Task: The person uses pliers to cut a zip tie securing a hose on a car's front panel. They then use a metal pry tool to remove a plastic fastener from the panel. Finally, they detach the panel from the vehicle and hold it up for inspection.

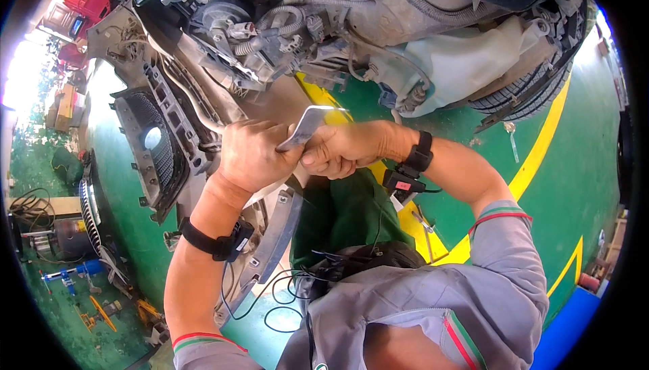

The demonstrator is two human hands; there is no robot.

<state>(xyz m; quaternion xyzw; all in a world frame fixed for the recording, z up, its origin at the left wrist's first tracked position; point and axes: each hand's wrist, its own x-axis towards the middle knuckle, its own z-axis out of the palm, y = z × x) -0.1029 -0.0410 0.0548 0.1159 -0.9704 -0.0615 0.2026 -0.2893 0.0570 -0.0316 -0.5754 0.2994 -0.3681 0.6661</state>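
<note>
Head view: your left hand [251, 155] and right hand [340, 151] both clamp a grey metal strip [305, 128]; detached bumper [159, 143] crowds left, washer tank [460, 62] probably behind.

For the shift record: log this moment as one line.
left hand: grips metal strip | right hand: grips same strip | setting: stripped car front, green floor

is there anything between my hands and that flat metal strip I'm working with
Nothing visible. The left hand and right hand both grip the flat metal strip directly, in front of the car's stripped front end.
</note>
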